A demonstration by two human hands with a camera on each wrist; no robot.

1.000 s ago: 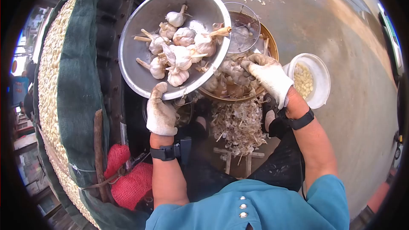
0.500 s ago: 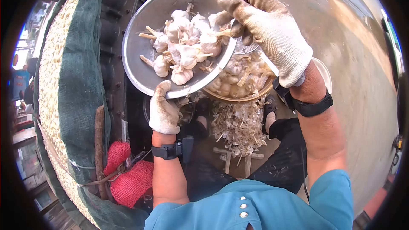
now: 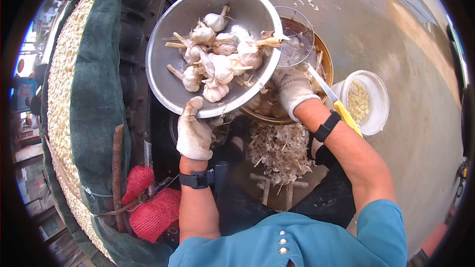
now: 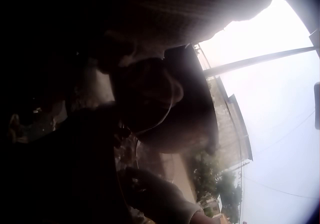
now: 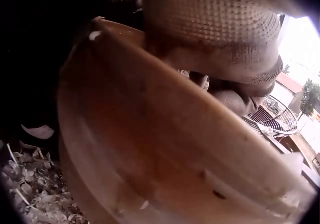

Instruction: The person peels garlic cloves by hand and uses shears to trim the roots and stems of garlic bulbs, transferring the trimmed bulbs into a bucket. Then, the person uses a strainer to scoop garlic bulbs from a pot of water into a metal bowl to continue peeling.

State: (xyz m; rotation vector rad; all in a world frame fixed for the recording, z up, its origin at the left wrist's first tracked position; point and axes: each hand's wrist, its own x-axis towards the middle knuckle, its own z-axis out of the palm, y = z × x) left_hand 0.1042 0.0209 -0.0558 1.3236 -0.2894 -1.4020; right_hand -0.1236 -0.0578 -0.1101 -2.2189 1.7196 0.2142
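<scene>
My gloved left hand [image 3: 193, 131] grips the near rim of a steel bowl [image 3: 168, 81], thumb over the edge and fingers hidden beneath. The bowl is tilted and bears several garlic bulbs [image 3: 222, 66], some with long stems. My gloved right hand [image 3: 295, 88] reaches down into a brown basin [image 3: 324, 52] of garlic, beside the bowl's right edge. In the right wrist view that hand [image 5: 215, 34] is above the basin wall [image 5: 150, 124], its fingers mostly hidden, and I cannot tell what they hold. The left wrist view is very dark.
A round wire strainer [image 3: 295, 37] and a yellow-handled knife [image 3: 346, 116] lie across the basin. A white bucket [image 3: 380, 101] of peeled cloves stands on the right. Garlic skins [image 3: 279, 151] are heaped below. Green netting [image 3: 96, 89] and red mesh bags [image 3: 156, 212] are at left.
My right hand rose from the basin to the bowl's right rim, then dropped back into the basin. The knife has come into sight. My left hand still holds the bowl, which shifted slightly right.
</scene>
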